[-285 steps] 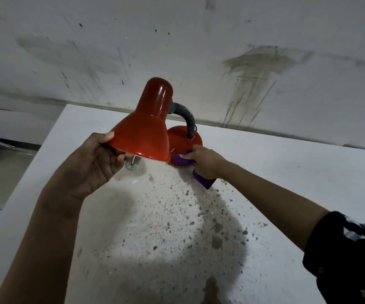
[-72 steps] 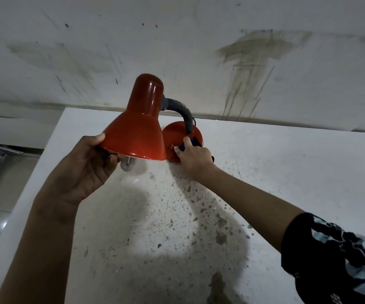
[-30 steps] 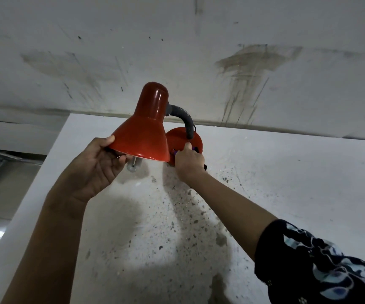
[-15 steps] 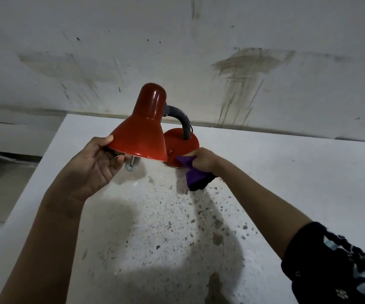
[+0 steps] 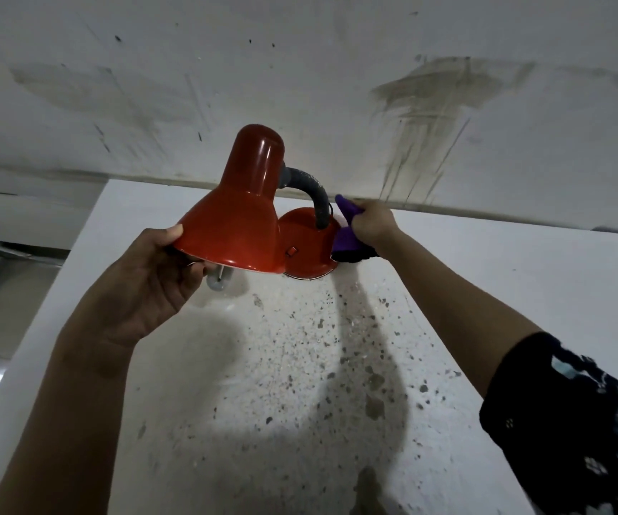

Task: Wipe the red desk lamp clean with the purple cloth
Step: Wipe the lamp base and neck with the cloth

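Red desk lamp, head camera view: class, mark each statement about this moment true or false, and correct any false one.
1. The left hand grips the lamp's red shade by its rim. True.
2. The purple cloth lies loose on the table. False: the right hand grips it at the right edge of the lamp's base.
3. The lamp's bent neck is grey. True.
4. The right hand rests on top of the shade. False: it is beside the neck and base, clear of the shade.
5. A bulb shows below the shade. True.
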